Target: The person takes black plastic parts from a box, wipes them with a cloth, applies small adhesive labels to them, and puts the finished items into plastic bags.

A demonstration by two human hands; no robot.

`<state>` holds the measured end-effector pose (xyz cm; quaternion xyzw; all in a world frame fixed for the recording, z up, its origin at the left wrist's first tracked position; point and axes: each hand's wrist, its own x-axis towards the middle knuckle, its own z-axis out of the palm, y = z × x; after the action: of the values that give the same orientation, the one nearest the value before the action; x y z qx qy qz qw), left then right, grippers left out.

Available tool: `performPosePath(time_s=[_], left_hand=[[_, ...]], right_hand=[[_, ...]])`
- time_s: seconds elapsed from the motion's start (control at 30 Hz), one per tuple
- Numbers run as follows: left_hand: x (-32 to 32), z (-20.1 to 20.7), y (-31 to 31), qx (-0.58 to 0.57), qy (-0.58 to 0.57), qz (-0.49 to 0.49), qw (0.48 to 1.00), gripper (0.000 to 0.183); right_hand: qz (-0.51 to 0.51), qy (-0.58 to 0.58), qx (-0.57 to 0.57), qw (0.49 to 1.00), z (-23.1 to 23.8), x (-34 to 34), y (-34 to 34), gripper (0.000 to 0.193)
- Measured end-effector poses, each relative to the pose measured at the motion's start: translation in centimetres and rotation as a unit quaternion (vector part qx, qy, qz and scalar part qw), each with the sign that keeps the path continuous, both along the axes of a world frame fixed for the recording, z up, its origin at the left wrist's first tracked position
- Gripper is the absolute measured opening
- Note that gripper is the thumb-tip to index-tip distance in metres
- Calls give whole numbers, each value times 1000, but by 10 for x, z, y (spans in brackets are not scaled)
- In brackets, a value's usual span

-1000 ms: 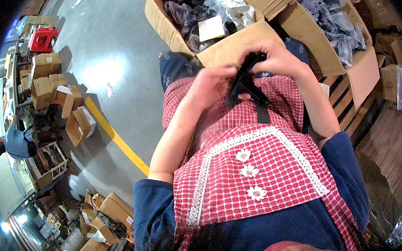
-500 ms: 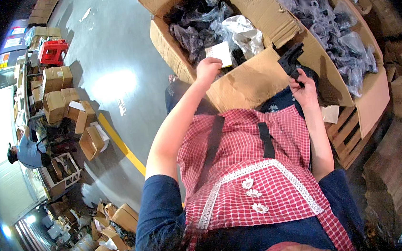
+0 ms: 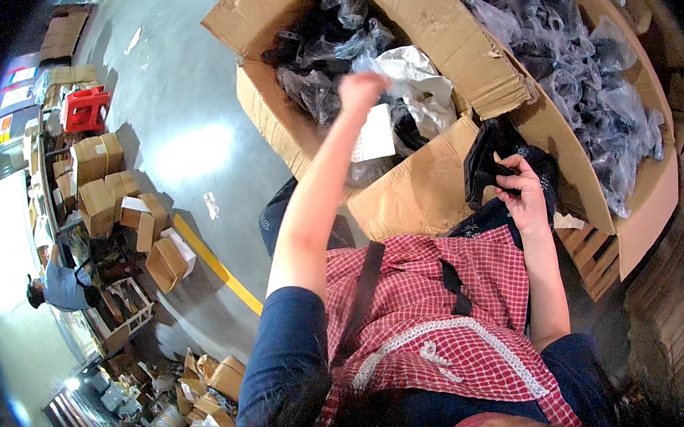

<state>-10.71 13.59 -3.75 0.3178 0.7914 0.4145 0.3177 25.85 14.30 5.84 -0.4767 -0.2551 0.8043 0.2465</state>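
My left hand [image 3: 363, 94] is over the near carton [image 3: 273, 122], its fingers smeared by motion, so I cannot make out whether it holds anything. Just below it, a white paper pad or card [image 3: 373, 135] lies above the carton's contents. That carton has black parts in clear plastic bags [image 3: 311, 92] and a crumpled white bag [image 3: 427, 96] inside. At the right, beside the carton's near flap [image 3: 417, 191], my right hand [image 3: 523, 191] grips a black, angular plastic part [image 3: 482, 160] between thumb and fingers. The part's lower end is partly hidden.
A second open carton [image 3: 643, 211] with bagged dark parts [image 3: 582, 78] stands on a wooden pallet [image 3: 594, 260] at the right. On the left are a yellow floor line [image 3: 216, 261], stacked cartons [image 3: 97, 162], a red stool [image 3: 86, 110] and another person [image 3: 64, 288].
My left hand has moved farther over the carton, and the white paper now lies below it instead of in its fingers. In my right hand the black part has tilted and come lower.
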Motion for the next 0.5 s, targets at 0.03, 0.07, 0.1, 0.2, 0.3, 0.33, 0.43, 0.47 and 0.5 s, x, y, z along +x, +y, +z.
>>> performPosePath(time_s=[0.03, 0.07, 0.1, 0.2, 0.3, 0.33, 0.43, 0.47, 0.5], left_hand=[[-19, 10, 0, 181, -323, 73, 926, 26], [-45, 33, -6, 326, -565, 56, 755, 27], [-48, 75, -15, 453, -638, -21, 622, 31], [-74, 65, -57, 320, -492, -116, 801, 28], [-66, 54, -67, -17, -223, -235, 946, 20], [-48, 66, -80, -62, -179, -255, 948, 18], [-21, 92, -111, -76, -193, -259, 943, 13], [-23, 94, -123, -1, -302, -220, 928, 9], [-24, 101, -132, 75, -406, -171, 894, 6]], right_hand=[[-12, -8, -11, 1000, 1, 1, -1, 27], [-33, -17, -21, 999, 3, 2, -3, 27], [-52, -26, -30, 998, 6, 3, -4, 28], [-58, 56, -38, 996, -4, 5, 3, 27], [4, 1, 2, 1000, -14, 0, 12, 26], [8, -3, 13, 1000, -9, -3, 12, 24], [34, -26, 28, 999, 0, -9, 6, 22], [44, -24, 29, 998, 0, -7, 8, 22], [59, -23, 28, 998, 0, -6, 11, 22]])
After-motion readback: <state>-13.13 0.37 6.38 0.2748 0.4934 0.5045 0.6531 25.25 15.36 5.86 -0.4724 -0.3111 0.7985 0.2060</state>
